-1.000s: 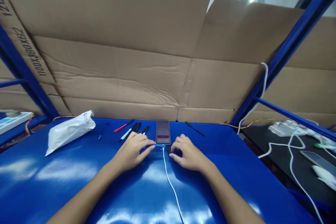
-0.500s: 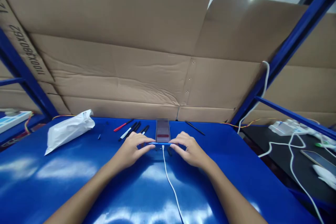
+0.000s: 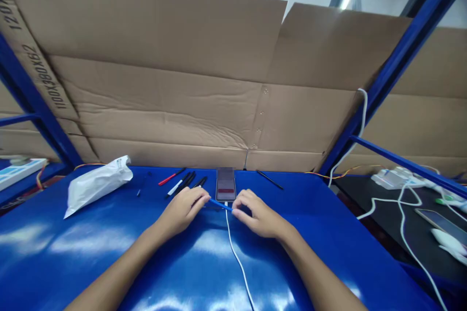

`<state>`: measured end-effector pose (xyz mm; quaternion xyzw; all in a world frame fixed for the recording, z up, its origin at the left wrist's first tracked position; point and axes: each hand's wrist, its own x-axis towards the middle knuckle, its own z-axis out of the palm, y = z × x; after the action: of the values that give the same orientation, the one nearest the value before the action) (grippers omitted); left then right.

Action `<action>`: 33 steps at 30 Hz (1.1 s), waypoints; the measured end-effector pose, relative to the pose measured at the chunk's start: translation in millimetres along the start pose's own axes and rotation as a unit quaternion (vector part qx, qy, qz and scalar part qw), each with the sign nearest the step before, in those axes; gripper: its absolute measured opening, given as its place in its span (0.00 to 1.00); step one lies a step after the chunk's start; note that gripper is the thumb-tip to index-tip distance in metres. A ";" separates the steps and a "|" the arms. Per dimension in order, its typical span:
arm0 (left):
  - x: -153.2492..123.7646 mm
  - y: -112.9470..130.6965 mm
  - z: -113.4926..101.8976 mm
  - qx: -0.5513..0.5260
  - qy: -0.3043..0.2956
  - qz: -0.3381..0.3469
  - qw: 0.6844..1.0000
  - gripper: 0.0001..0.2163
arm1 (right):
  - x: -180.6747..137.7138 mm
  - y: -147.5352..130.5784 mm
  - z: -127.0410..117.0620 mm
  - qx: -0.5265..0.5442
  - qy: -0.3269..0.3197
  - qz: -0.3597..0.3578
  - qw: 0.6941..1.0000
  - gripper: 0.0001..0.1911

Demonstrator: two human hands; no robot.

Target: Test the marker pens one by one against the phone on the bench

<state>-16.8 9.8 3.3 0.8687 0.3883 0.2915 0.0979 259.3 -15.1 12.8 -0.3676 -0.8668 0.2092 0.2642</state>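
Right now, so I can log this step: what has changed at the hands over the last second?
The slim blue stick has tilted from level to slanting, its right end dropped toward the right hand, while the left hand is at its upper end. The smartphone, white cable and pens stayed put.

a thin blue rod (image 3: 221,205), its material hard to tell, spans the gap between the left fingertips (image 3: 205,199) and the right fingertips (image 3: 235,212), sloping down toward the right ones. just beyond those fingers, a dark smartphone (image 3: 225,184) lies flat, its lit screen showing a red band. a white charging cable (image 3: 233,252) leaves its lower end, passing under the rod.
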 end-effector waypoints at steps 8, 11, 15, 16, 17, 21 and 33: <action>-2.1 -0.5 3.0 0.047 0.012 0.027 0.998 0.18 | -1.3 -12.0 3.0 -0.055 -0.053 -0.001 0.997 0.15; -2.0 1.9 3.9 0.061 0.004 0.027 0.998 0.19 | -0.7 -7.1 9.5 -0.099 -0.046 -0.009 0.994 0.16; -1.9 6.8 6.9 0.046 0.021 0.004 0.999 0.22 | 1.5 -2.1 20.5 -0.114 -0.006 0.010 0.993 0.12; -2.1 7.7 7.2 0.019 0.033 -0.011 0.999 0.23 | 1.9 -1.8 22.2 -0.107 0.009 0.019 0.994 0.10; -2.3 8.5 7.2 -0.017 0.046 -0.030 0.998 0.24 | 2.3 -1.6 23.5 -0.098 0.025 0.029 0.994 0.08; -2.6 10.7 3.5 -0.148 0.097 -0.100 0.979 0.25 | 3.8 1.6 26.0 -0.042 0.081 0.063 0.994 0.07; 0.0 11.2 9.2 -0.194 0.060 -0.143 0.969 0.15 | 5.6 10.0 17.9 -0.052 0.153 0.095 0.982 0.10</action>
<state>-4.6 2.6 0.3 0.7495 0.4499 0.3955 0.2817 250.4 -7.5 -4.9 -0.4893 -0.7870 0.1292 0.3529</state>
